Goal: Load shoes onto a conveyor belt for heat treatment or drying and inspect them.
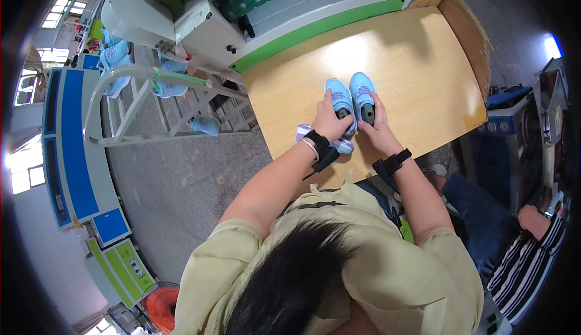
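Two light blue shoes stand side by side on the wooden tabletop [290, 96], toes pointing away from me. My left hand [330, 119] is closed around the left shoe [338, 91], thumb and fingers at its sides. Around the right shoe [362, 88] my right hand [379, 129] is closed in the same way. A dark last [368, 115] fills the opening of the right shoe, and a similar dark piece shows in the left one. Under and beside my left wrist lies another blue and lilac shoe [344, 147], partly hidden by the hand.
A white machine with a green edge strip [321, 32] borders the table's far side. To the left stands a metal rack [142, 102] holding several blue shoes. A cardboard panel [466, 35] rises at the right edge. Another person in a striped sleeve [526, 262] sits at right.
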{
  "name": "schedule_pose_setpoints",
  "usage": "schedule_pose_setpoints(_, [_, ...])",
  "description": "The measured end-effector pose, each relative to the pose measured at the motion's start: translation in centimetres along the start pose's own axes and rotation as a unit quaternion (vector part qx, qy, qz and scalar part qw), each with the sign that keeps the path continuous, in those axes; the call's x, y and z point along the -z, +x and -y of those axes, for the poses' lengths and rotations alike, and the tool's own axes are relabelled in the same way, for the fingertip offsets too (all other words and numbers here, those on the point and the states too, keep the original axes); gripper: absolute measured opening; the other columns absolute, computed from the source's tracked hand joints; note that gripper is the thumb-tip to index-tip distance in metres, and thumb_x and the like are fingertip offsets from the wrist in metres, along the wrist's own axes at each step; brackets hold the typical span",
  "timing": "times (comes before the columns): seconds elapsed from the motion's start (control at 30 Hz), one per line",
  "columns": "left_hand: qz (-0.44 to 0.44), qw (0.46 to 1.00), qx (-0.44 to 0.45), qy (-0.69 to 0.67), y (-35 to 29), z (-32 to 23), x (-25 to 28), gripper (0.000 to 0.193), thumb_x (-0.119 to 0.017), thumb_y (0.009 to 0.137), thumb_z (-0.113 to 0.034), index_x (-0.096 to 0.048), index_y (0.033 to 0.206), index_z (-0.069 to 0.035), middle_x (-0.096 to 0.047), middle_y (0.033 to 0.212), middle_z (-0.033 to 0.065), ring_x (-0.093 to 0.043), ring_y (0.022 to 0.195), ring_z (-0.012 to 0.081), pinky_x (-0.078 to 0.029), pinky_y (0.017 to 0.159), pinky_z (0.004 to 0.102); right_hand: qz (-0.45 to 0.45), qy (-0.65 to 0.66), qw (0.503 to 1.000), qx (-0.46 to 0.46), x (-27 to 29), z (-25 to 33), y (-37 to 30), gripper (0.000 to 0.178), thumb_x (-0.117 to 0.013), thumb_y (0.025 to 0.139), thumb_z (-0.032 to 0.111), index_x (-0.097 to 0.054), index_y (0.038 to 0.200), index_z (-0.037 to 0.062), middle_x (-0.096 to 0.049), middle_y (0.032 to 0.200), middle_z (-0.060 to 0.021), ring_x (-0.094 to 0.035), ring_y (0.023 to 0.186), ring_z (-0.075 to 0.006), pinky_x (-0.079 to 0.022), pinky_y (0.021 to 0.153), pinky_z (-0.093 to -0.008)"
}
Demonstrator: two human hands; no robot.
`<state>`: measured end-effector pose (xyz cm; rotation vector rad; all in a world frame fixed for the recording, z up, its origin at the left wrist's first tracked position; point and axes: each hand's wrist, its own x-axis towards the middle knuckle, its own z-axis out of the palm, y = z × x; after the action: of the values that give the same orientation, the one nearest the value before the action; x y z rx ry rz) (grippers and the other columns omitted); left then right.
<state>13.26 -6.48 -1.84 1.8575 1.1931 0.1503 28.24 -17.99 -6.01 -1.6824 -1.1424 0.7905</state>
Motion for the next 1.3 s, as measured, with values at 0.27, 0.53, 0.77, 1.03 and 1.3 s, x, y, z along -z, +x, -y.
schedule_pose_setpoints(0.27, [0.154, 0.950, 0.059, -0.266, 1.5, 4.3, 4.3, 0.100, -0.077, 0.077, -0.008, -0.016, 0.156, -0.012, -0.059, 0.121, 0.0156, -0.058, 0.082, 0.0172, -0.048, 0.065, 0.0288, 0.029, 0.161, 0.985, -0.049, 0.3, -0.1, -0.7, 0.084, -0.062, 0.083, 0.003, -0.019, 0.154, 0.0130, -0.025, 0.155, -0.0169, -0.026, 0.144, -0.0298, -0.024, 0.116, -0.0361])
schedule_pose_setpoints(0.53, [0.008, 0.977, -0.211, -0.014, -2.1, 4.2, 4.4, 0.104, -0.088, 0.068, -0.027, -0.029, 0.150, -0.006, -0.053, 0.132, 0.0242, -0.054, 0.120, 0.0361, -0.045, 0.098, 0.0436, 0.020, 0.166, 0.985, -0.047, -0.1, 0.0, -0.7, 0.083, -0.061, 0.082, 0.002, -0.021, 0.154, 0.0146, -0.026, 0.154, -0.0172, -0.026, 0.144, -0.0307, -0.024, 0.116, -0.0361])
schedule_pose_setpoints(0.77, [0.161, 0.946, -0.173, 0.224, -7.5, 6.6, 8.3, 0.112, -0.090, 0.058, -0.025, -0.028, 0.150, -0.010, -0.058, 0.117, 0.0208, -0.055, 0.112, 0.0401, -0.046, 0.097, 0.0426, 0.018, 0.132, 0.990, -0.044, -0.2, 0.8, -0.8, 0.082, -0.060, 0.083, 0.002, -0.021, 0.154, 0.0138, -0.026, 0.154, -0.0168, -0.027, 0.143, -0.0307, -0.025, 0.116, -0.0365])
schedule_pose_setpoints(1.03, [0.347, 0.900, 0.147, -0.218, -10.2, 16.6, 9.7, 0.073, -0.073, 0.085, -0.046, -0.047, 0.140, -0.006, -0.060, 0.122, 0.0072, -0.057, 0.105, 0.0142, -0.047, 0.086, 0.0283, 0.026, 0.145, 0.988, -0.038, -0.2, 1.2, -0.6, 0.081, -0.058, 0.084, 0.001, -0.019, 0.154, 0.0106, -0.025, 0.155, -0.0134, -0.025, 0.144, -0.0282, -0.023, 0.117, -0.0364])
schedule_pose_setpoints(1.3, [0.196, 0.791, 0.173, -0.553, -11.3, 16.7, 7.8, 0.067, -0.057, 0.093, -0.054, -0.043, 0.142, -0.010, -0.055, 0.133, 0.0076, -0.056, 0.118, 0.0213, -0.051, 0.097, 0.0405, -0.005, 0.105, 0.994, -0.032, -0.7, 0.5, -0.8, 0.083, -0.058, 0.083, 0.002, -0.016, 0.155, 0.0091, -0.024, 0.153, -0.0190, -0.024, 0.143, -0.0336, -0.021, 0.118, -0.0393])
